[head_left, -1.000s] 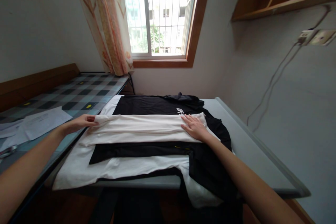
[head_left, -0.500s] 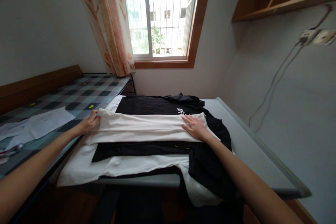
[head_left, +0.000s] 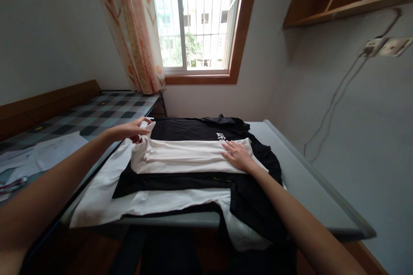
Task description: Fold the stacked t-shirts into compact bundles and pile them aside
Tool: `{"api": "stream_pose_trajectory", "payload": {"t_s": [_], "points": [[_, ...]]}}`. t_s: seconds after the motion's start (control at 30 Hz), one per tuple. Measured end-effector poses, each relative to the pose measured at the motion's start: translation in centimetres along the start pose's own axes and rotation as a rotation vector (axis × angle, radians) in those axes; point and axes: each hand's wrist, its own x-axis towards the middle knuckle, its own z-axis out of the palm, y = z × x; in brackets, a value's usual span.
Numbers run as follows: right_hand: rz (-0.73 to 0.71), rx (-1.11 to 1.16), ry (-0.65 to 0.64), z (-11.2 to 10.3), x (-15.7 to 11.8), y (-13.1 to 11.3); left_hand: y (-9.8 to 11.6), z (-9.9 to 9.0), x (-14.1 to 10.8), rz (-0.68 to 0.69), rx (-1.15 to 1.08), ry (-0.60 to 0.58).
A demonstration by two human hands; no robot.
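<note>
A white shirt [head_left: 190,154], folded into a long narrow strip, lies across a black shirt [head_left: 180,126] with white lettering. My left hand [head_left: 137,130] pinches the strip's left end and holds it raised off the layers. Flat on the strip's right end rests my right hand [head_left: 237,154], its fingers stretched out. Under the black shirt another white garment [head_left: 93,200] spreads to the left and front. A sleeve of the black shirt [head_left: 254,210] and some white cloth hang over the table's front edge.
Garments cover much of the grey table [head_left: 309,193], which meets the wall at right. At left stands a bed with a checked cover [head_left: 112,109], bearing papers [head_left: 48,150]. A curtain [head_left: 138,30] hangs beside the window; a cable [head_left: 335,90] runs down from a socket.
My left hand has moved right and up, lifting the white strip's left end inward and uncovering more white garment beneath. My right hand stays on the strip.
</note>
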Motion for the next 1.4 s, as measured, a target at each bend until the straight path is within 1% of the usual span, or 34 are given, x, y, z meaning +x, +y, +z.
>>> {"api": "stream_pose_trajectory", "payload": {"t_s": [0.03,0.07,0.1,0.13,0.17,0.2,0.27,0.3,0.37,0.4,0.47,0.53,0.67,0.73,0.83,0.87,0.9,0.93,1.0,1.07,1.1,1.17,1.23,1.3,1.4], "points": [[0.001,0.005,0.002,0.0,0.0,0.0,2.0,1.2,0.1,0.006,-0.048,-0.094],[0.0,0.009,0.004,0.1,0.0,0.0,3.9,2.6,0.3,0.02,-0.08,-0.15],[-0.001,0.012,0.005,0.1,0.0,0.1,5.4,4.3,0.6,0.033,-0.082,-0.189],[0.0,0.015,0.007,0.1,-0.1,0.1,6.7,6.1,0.9,0.035,-0.055,-0.199],[0.002,0.016,0.009,0.1,-0.1,0.1,7.6,8.0,1.2,0.017,0.008,-0.222],[0.005,0.016,0.01,0.1,-0.1,0.1,8.2,9.8,1.5,0.008,0.095,-0.237],[0.009,0.018,0.008,0.0,-0.2,0.0,8.6,12.9,2.0,0.023,0.278,-0.259],[0.009,0.02,0.007,-0.1,-0.2,-0.1,8.5,14.0,2.2,0.067,0.38,-0.217],[0.01,0.025,0.006,-0.2,-0.3,-0.2,8.0,15.4,2.3,0.142,0.542,-0.117],[0.01,0.027,0.005,-0.3,-0.3,-0.3,7.8,15.7,2.3,0.173,0.59,-0.077],[0.015,0.029,0.007,-0.3,-0.3,-0.4,7.5,15.7,2.2,0.196,0.626,-0.041],[0.015,0.031,0.01,-0.3,-0.3,-0.3,7.4,15.5,2.2,0.196,0.61,-0.017],[0.01,0.026,0.013,0.0,-0.2,-0.2,7.4,15.4,2.5,0.179,0.516,0.092],[0.011,0.025,0.012,0.0,-0.2,-0.1,7.5,15.4,2.5,0.167,0.507,0.081],[0.012,0.027,0.009,-0.1,-0.2,-0.2,7.4,15.4,2.3,0.162,0.512,-0.004],[0.012,0.026,0.006,-0.2,-0.3,-0.2,7.3,15.4,2.2,0.165,0.496,0.002],[0.01,0.024,0.004,-0.2,-0.3,-0.2,7.2,15.5,2.2,0.179,0.47,0.04],[0.008,0.021,0.002,-0.2,-0.3,-0.3,7.1,15.5,2.2,0.206,0.439,0.102],[0.005,0.012,0.003,-0.3,-0.3,-0.2,6.6,15.7,2.5,0.291,0.379,0.224],[0.005,0.008,0.005,-0.3,-0.3,-0.2,5.9,15.9,3.1,0.367,0.339,0.271],[0.005,0.008,0.006,-0.2,-0.3,-0.3,5.4,15.8,3.5,0.374,0.335,0.272],[0.006,0.013,0.017,-0.2,-0.4,-0.4,4.3,15.5,4.2,0.321,0.374,0.281],[0.019,0.022,0.06,-0.4,-0.5,-0.7,3.0,14.7,4.9,0.243,0.466,0.303],[0.052,0.023,0.143,-0.8,-0.7,-0.9,1.5,13.5,5.5,0.193,0.541,0.298],[0.16,-0.015,0.281,-1.7,-0.9,-0.5,-1.0,11.6,6.3,0.148,0.531,0.253]]}}
